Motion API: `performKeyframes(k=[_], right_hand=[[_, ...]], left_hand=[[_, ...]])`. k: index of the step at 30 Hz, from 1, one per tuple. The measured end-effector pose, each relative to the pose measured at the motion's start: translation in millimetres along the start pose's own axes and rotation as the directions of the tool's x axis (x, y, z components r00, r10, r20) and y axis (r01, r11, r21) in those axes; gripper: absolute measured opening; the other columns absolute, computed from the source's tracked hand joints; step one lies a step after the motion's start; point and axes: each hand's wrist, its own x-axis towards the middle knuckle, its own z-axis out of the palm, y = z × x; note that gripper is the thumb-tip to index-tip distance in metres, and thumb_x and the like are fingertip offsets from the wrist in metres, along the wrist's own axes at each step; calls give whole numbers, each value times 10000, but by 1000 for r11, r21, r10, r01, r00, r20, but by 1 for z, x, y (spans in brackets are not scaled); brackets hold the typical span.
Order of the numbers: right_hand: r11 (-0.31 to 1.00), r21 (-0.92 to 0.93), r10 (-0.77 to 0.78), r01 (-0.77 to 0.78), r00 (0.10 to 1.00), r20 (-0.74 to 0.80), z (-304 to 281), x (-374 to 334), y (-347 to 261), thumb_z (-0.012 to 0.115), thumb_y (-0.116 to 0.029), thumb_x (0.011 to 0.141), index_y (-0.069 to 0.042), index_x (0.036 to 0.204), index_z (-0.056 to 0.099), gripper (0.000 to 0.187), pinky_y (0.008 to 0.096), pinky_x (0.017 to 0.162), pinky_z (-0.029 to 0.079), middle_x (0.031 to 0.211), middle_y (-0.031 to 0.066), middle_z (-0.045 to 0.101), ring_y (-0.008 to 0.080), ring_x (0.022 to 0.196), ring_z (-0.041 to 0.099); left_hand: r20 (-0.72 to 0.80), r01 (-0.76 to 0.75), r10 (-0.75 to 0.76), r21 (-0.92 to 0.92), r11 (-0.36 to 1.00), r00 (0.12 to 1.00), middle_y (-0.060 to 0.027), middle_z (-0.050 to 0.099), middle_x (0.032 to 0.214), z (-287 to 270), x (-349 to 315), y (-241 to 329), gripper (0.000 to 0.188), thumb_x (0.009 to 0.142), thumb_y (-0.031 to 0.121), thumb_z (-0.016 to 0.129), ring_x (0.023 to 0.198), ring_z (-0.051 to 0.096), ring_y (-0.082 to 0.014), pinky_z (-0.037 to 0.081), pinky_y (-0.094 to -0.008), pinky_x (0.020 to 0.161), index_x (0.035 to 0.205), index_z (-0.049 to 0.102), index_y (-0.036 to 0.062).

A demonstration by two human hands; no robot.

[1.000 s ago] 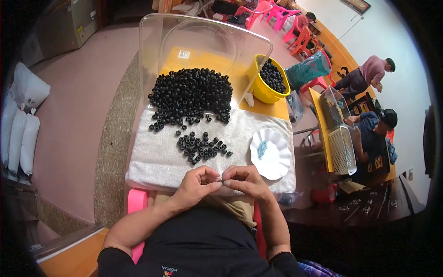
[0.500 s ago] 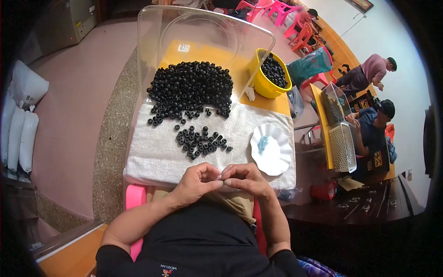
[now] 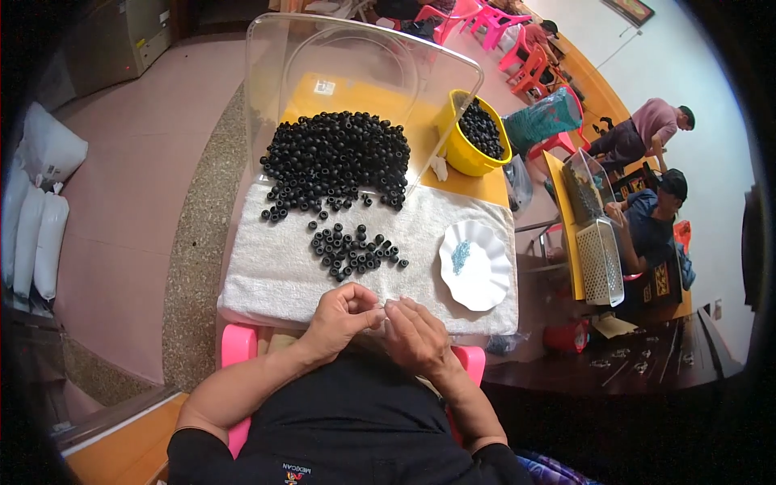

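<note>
Beyond the left hand (image 3: 341, 323) — one clear bin (image 3: 380, 31), countless black beads (image 3: 335, 153). Ahead and right of the right hand (image 3: 419, 335) — one yellow tub (image 3: 465, 156), one white plate (image 3: 487, 273).

Bright, fairly even light; edges bend toward a black rim; lower right dim, perhaps blurred.

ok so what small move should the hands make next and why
Perhaps hold the left hand steady and ease the right hand back slightly: their fingertips seem to meet by the white towel, and anything between them is too small to make out.
</note>
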Motion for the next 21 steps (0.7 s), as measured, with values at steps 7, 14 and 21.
performKeyframes(k=[7, 14, 21], right_hand=[[981, -190, -38, 50, 997, 66, 12, -11, -3, 647, -41, 807, 72, 1091, 616, 307, 415, 837, 566, 987, 205, 661, 323, 890, 667], [991, -130, -18, 19, 1000, 4, 15, -6, -5, 619, -18, 812, 64, 1064, 619, 265, 420, 831, 567, 959, 204, 671, 340, 853, 677], [999, -43, -16, 15, 1000, -27, 16, -4, -1, 641, -9, 797, 31, 1004, 606, 214, 420, 802, 572, 936, 187, 672, 334, 822, 678]], left_hand=[[-80, -14, 12, -24, 1000, 997, -39, 634, 883, 3, -2, -4, 196, 846, -1, 710, 808, 617, -95, 535, -237, 752, 975, 563, 12], [-113, -49, 53, 37, 998, 992, -22, 632, 884, 5, -4, -6, 163, 847, -11, 693, 806, 594, -68, 508, -209, 735, 957, 577, 21], [-117, -55, 60, 40, 998, 991, 0, 631, 840, 5, -4, -6, 130, 853, 5, 696, 764, 579, -47, 489, -198, 699, 930, 594, 27]])
